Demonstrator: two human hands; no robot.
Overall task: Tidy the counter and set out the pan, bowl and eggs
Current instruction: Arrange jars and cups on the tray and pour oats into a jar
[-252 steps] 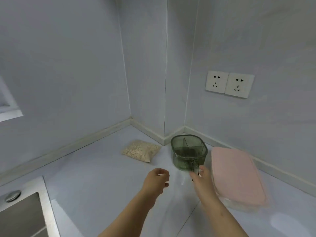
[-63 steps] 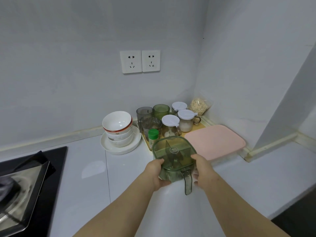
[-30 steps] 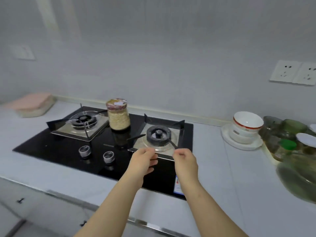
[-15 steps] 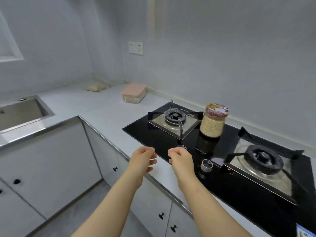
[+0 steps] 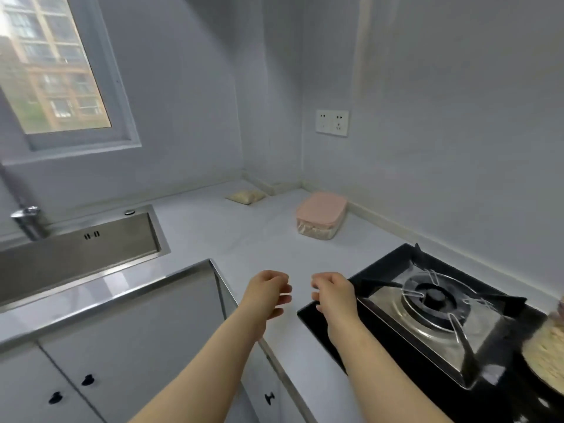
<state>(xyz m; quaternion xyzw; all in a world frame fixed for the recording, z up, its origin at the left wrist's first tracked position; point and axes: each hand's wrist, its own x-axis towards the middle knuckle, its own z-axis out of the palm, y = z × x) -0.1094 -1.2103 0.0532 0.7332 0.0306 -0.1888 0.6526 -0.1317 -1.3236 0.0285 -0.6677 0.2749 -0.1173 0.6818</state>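
Both your hands are up in the air over the counter [image 5: 244,239] edge, just left of the hob [image 5: 442,312], and they're holding nothing. Left hand [image 5: 268,293] and right hand [image 5: 335,294] sit side by side with a small gap between them, fingers loosely curled. The right one hangs over the hob's near-left corner.

Beyond the hob, toward the back corner, there's a pink-lidded box [image 5: 320,215] near the wall, and a small bag [image 5: 246,196] further left of that. Everything between those and the hob is bare counter, so lots of room there. The sink [image 5: 79,254] is well left of the hob, across the counter's inside corner. A jar [image 5: 546,349] sits at the hob's right side, half cut off and blurry. Pan, bowl and eggs aren't in the shot.
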